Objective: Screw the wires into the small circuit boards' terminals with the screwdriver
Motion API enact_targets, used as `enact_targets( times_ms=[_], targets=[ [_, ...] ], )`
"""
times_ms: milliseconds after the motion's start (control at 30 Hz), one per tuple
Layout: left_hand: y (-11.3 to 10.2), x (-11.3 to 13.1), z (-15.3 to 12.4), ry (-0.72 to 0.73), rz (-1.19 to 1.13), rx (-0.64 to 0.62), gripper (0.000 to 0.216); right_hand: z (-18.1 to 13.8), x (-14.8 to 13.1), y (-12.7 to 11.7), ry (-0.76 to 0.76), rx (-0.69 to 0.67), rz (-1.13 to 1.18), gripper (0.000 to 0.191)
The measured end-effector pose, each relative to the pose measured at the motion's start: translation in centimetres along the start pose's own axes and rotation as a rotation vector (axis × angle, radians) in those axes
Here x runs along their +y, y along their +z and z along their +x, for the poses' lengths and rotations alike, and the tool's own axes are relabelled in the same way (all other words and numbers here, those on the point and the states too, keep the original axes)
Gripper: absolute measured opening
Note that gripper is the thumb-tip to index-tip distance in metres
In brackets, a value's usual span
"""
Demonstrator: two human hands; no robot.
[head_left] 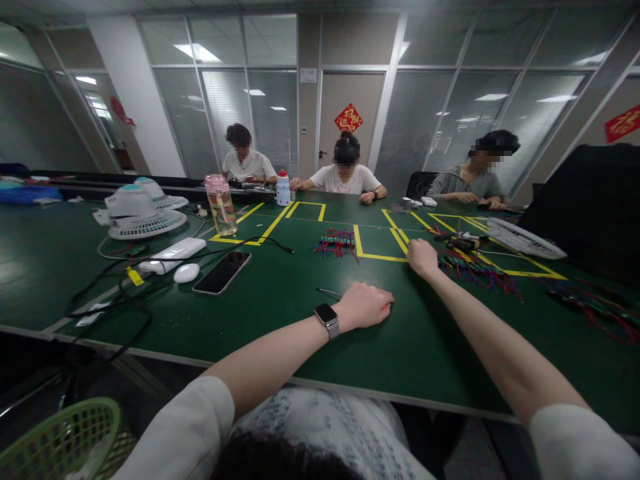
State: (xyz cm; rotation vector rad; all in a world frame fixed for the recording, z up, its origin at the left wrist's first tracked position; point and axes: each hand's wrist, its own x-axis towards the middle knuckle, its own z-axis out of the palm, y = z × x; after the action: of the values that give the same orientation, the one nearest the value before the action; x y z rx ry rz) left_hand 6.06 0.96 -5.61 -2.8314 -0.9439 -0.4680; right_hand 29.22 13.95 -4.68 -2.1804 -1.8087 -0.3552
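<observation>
My left hand point(364, 305), with a watch on the wrist, is closed low over the green table. A small orange-red bit shows at its fingertips; what it belongs to is hidden. From behind this hand a thin dark rod point(327, 291) sticks out to the left; whether I grip it cannot be seen. Farther forward and to the right, my right hand point(423, 259) is curled closed by a yellow tape corner, its fingertips hidden. Small circuit boards with red and blue wires point(337, 244) lie ahead of my left hand. A longer wired bunch point(483, 273) lies right of my right hand.
At left are a phone point(223, 272), a white case point(187, 273), a white power strip point(175, 255), black cables, a pink-lidded bottle point(221, 207) and white fans point(145, 217). A keyboard point(525, 238) and dark monitor point(590, 207) stand right. Several people sit opposite. A green basket point(65, 433) is below left.
</observation>
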Motion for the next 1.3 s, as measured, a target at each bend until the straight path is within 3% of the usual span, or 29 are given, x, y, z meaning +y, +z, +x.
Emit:
enact_targets(
  times_ms=[133, 233, 367, 533, 900, 1067, 1300],
  targets=[
    [-0.1, 0.1, 0.0, -0.006, -0.003, 0.002, 0.027, 1.0, -5.2, 1.6, -0.189, -0.059, 0.123, 0.031],
    [0.0, 0.0, 0.0, 0.001, -0.008, 0.008, 0.028, 1.4, -8.7, 2.7, -0.260, -0.103, 0.170, 0.045],
    [-0.2, 0.0, 0.0, 0.014, -0.009, 0.015, 0.027, 1.1, -10.9, 3.3, -0.276, -0.153, 0.151, 0.053],
    [-0.4, 0.1, 0.0, 0.022, 0.005, 0.009, 0.025, 0.8, -11.0, 2.8, -0.294, -0.184, 0.105, 0.047],
    [0.3, 0.0, 0.0, 0.001, -0.006, 0.029, 0.028, 1.1, -8.4, 2.1, -0.273, -0.152, 0.122, 0.042],
    [0.2, 0.0, 0.0, 0.002, -0.012, 0.030, 0.028, 1.1, -9.3, 2.5, -0.369, -0.110, 0.160, 0.053],
    [0.3, -0.1, 0.1, 0.012, -0.003, 0.031, 0.027, 1.8, -9.9, 2.0, -0.505, -0.130, 0.102, 0.041]
  ],
)
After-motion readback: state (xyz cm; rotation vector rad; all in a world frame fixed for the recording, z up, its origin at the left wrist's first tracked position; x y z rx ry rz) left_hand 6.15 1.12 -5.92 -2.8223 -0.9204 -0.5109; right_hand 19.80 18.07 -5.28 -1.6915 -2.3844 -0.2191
